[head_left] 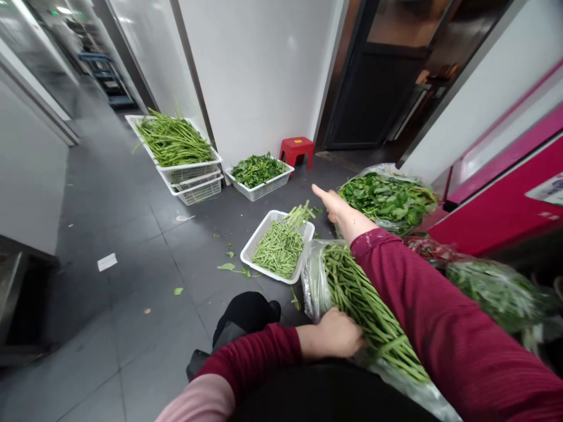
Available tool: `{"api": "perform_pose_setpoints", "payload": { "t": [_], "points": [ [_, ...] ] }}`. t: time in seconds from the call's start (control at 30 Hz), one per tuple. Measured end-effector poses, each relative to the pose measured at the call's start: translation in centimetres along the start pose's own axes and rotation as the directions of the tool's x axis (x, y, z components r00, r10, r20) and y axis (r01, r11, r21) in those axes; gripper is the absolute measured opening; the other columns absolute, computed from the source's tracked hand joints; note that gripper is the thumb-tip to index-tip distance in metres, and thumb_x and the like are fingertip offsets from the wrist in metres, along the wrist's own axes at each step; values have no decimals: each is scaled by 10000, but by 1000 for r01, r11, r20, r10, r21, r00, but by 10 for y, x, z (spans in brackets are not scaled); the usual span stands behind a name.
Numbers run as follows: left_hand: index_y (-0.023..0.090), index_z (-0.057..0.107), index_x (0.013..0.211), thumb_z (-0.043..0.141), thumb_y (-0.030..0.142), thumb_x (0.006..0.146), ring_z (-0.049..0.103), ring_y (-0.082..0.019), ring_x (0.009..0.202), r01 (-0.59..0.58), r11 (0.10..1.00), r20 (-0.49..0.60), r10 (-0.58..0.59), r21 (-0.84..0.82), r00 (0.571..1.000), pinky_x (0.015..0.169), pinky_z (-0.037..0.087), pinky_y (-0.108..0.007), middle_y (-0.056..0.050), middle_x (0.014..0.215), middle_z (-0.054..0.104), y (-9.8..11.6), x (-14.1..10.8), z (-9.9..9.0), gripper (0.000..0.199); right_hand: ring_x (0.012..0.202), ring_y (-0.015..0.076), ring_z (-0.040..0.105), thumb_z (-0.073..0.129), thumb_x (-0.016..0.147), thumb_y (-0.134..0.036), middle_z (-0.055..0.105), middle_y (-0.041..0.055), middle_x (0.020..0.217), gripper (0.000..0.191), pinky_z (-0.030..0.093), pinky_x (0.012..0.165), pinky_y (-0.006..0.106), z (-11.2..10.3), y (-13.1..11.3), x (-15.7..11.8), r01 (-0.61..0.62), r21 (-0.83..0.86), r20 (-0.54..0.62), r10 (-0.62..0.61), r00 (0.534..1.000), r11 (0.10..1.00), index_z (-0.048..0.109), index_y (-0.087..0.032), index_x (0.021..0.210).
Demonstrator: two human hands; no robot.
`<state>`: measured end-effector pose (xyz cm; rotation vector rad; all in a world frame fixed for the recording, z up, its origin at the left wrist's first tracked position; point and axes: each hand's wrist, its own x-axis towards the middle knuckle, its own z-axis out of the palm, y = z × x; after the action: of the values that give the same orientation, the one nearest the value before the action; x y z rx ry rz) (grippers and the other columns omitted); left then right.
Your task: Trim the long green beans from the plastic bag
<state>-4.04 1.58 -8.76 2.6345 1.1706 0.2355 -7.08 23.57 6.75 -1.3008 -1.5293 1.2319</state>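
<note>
Loose Beans, an Open Bag Mouth and a Reaching Arm

Nearest me, my left hand [333,334] rests against the long beans [378,316] lying in their clear plastic bag [314,287]. Its fingers look curled, but their undersides are hidden, so I can't tell whether they grip beans, plastic or nothing. If they pulled on the film alone, I think the thin bag could tear or drag its load askew.

My right forearm passes above that bag. A dip of the sleeve [417,299] could catch stems and scatter them.

Just beyond the bag mouth sits the white basket [256,234], holding short bean pieces [277,252]. A cluster of stalks [299,213] leans across its far corner; a knock there could tip them onto the floor [136,310], where leaf scraps [226,266] already lie and might contaminate them or make a foot slip.

My right hand [332,205] stretches past the basket, fingers extended, nothing visible in it. Bagged leafy greens [391,196] lie close alongside; a careless sweep would brush them.

Farther off, the leaf-filled basket [269,189], red stool [298,146] and stacked baskets [200,191] stand out of harm's way. The top one's stalks [173,140] overhang its rim, so a bump could shed some.
</note>
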Motion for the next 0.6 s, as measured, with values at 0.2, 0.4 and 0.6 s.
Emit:
{"api": "perform_pose_setpoints", "payload": {
  "t": [0.2,0.4,0.6],
  "points": [
    [136,634,701,455,424,773,596,-192,686,58,997,46,-56,-50,997,673,429,-321,-78,684,638,7,9,0,347,484,97,519,531,717,-414,624,51,757,384,397,466,229,-100,40,-101,37,-133,307,6,952,990,575,-152,995],
    [115,633,779,488,446,736,598,-238,747,153,988,136,-150,-15,979,677,444,-345,-119,766,637,41,29,4,363,349,51,363,561,687,-376,560,-19,528,255,242,350,186,-190,140,-244,-287,-101,-93,278,956,953,619,-145,778],
    [122,554,896,362,298,817,603,-221,762,329,941,81,-335,82,939,632,449,-313,-127,838,623,50,47,-33,273,362,66,433,585,654,-284,592,-12,542,159,317,376,192,-196,187,-292,-323,-151,-53,318,946,934,634,-156,733]
  ]
}}
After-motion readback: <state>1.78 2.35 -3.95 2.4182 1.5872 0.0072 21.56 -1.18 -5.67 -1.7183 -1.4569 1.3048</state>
